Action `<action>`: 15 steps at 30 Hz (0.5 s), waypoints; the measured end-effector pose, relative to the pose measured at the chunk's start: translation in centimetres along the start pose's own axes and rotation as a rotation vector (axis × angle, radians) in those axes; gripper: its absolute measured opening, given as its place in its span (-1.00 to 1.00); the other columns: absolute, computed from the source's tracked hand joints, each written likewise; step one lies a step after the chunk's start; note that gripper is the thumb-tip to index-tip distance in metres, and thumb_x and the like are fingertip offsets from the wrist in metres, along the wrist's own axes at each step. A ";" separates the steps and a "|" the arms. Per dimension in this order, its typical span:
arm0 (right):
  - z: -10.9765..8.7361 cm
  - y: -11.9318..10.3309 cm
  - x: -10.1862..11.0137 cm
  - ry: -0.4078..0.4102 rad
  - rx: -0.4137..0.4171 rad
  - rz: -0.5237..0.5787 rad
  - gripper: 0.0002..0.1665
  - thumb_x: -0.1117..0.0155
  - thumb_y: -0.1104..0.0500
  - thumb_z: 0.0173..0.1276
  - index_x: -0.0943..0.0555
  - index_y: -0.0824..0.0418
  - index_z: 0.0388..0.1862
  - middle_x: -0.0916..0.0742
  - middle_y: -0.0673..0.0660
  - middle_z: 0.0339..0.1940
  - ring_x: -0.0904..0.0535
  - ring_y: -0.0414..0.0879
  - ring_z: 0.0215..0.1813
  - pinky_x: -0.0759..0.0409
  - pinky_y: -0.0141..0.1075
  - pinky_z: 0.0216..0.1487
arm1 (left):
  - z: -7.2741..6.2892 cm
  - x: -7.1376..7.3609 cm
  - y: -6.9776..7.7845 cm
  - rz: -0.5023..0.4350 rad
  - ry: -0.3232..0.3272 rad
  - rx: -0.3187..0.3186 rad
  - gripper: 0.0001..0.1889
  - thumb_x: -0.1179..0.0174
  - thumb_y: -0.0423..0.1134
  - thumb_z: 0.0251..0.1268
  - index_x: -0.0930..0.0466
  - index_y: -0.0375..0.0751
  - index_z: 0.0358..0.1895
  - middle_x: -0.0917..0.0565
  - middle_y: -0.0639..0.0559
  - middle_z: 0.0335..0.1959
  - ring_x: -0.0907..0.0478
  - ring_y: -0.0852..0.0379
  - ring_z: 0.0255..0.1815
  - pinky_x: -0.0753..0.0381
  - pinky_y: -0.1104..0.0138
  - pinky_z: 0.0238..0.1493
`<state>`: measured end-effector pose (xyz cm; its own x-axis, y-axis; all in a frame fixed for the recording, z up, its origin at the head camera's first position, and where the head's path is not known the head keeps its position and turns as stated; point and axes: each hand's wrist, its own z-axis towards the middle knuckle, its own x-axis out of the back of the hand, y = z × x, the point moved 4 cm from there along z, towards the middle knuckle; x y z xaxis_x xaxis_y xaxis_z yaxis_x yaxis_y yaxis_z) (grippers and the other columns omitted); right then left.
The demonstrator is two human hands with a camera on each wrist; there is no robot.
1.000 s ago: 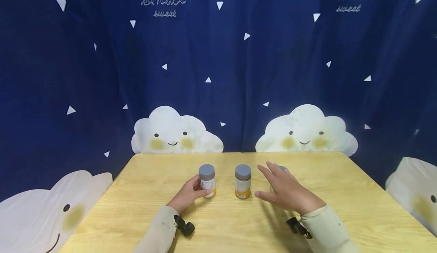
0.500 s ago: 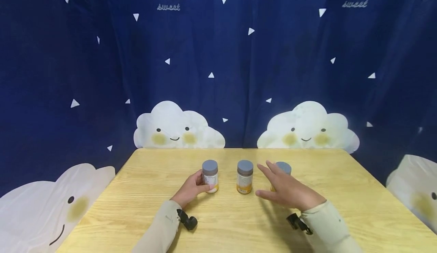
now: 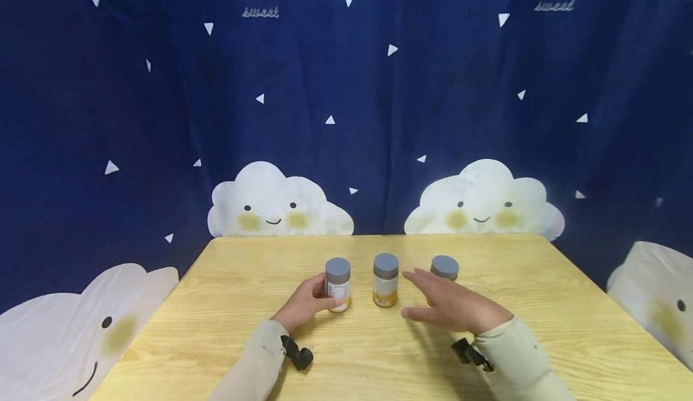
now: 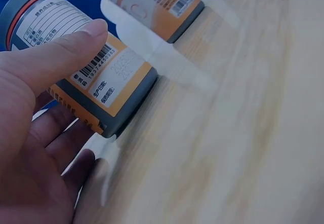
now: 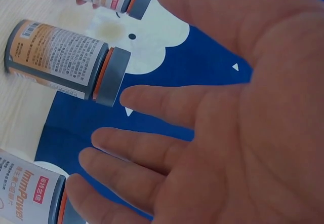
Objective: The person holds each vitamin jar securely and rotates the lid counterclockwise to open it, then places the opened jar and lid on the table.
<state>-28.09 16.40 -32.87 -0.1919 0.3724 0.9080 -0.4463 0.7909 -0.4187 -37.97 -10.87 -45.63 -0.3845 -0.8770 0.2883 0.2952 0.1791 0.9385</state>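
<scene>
Three supplement bottles with grey caps and white-and-orange labels stand upright in a row. My left hand (image 3: pixel 303 306) grips the left bottle (image 3: pixel 338 287), its thumb across the label near the barcode and its fingers around the far side. The middle bottle (image 3: pixel 385 282) stands a short gap to the right of it, untouched. My right hand (image 3: pixel 457 306) is held over the table in front of the right bottle (image 3: pixel 444 267) and hides its lower part. In the right wrist view, the right palm (image 5: pixel 212 148) is bare and its fingers are spread, with nothing held.
The bottles stand on a light wooden table (image 3: pixel 346 359). Behind it hangs a dark blue curtain (image 3: pixel 368 88) with white triangles and smiling clouds. Black camera mounts (image 3: pixel 296 353) are strapped at both wrists over the pale sleeves.
The left bottle has slid right in my left hand, closer to the middle bottle. My right hand has dipped slightly, so more of the right bottle's cap shows.
</scene>
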 end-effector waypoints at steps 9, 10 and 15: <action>-0.1 -0.4 -0.1 -0.025 0.021 -0.028 -0.14 -0.22 -0.23 0.33 -0.32 0.31 0.40 -0.47 0.29 0.34 -0.35 0.22 0.36 -0.28 0.11 0.31 | -0.3 -1.3 0.4 0.068 -0.077 -0.027 -0.40 -0.34 -0.12 0.21 -0.40 -0.04 0.33 -0.56 0.00 0.19 -0.48 -0.02 0.19 -0.41 0.05 0.20; -0.1 -0.4 -0.2 -0.030 0.018 -0.031 -0.14 -0.22 -0.23 0.33 -0.34 0.31 0.38 -0.49 0.29 0.32 -0.38 0.21 0.34 -0.30 0.11 0.30 | -0.4 -1.6 0.6 0.065 -0.093 -0.028 -0.40 -0.35 -0.12 0.20 -0.41 -0.03 0.33 -0.56 0.01 0.18 -0.49 -0.01 0.18 -0.42 0.08 0.20; -0.2 -0.4 -0.3 -0.046 0.023 -0.041 -0.18 -0.22 -0.23 0.33 -0.40 0.31 0.34 -0.56 0.28 0.25 -0.46 0.21 0.27 -0.36 0.11 0.24 | -0.6 -3.3 1.5 0.027 -0.169 -0.044 -0.42 -0.36 -0.21 0.19 -0.44 -0.04 0.30 -0.59 -0.01 0.11 -0.54 0.04 0.10 -0.51 0.24 0.11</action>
<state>-27.69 16.03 -33.01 -0.2126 0.3172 0.9242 -0.4748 0.7931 -0.3814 -35.69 -7.94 -45.29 -0.5167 -0.7838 0.3445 0.3442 0.1783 0.9218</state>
